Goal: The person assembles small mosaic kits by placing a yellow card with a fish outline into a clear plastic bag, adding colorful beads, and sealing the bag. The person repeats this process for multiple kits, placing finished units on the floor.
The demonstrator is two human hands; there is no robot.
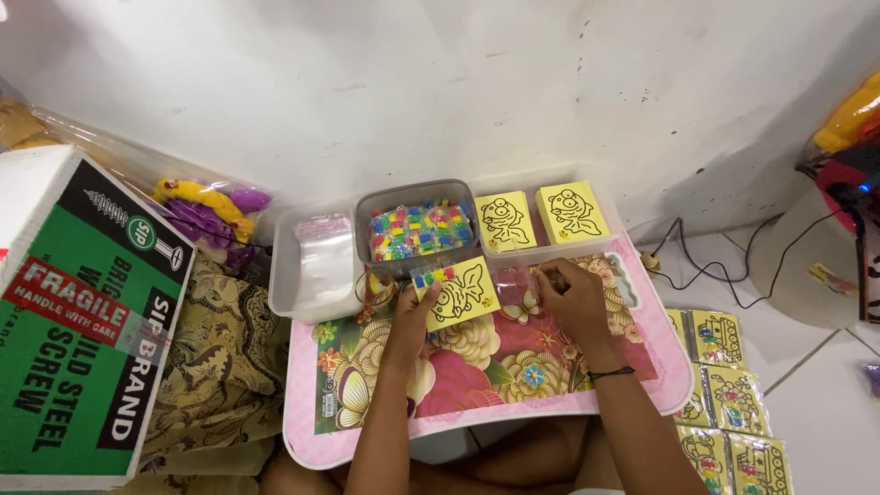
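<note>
My left hand [417,312] pinches a yellow card [461,293] with a black fish outline, holding it tilted just above the far edge of the pink flowered table [477,367]. A strip of small coloured pieces [433,274] sits against the card's upper left corner, by my fingertips. My right hand [570,295] is curled at the card's right, its fingertips drawn together on a clear plastic sleeve [527,280]; I cannot tell how firmly they grip it.

Beyond the table, against the wall, stand three clear tubs in a row: the left tub [312,266] holds folded clear bags, the middle tub [420,229] is full of coloured packets, and the right tub [550,220] carries two stacks of yellow cards. On the floor to the near right lie finished packs [729,399]. A green cardboard box [87,339] stands at the far left.
</note>
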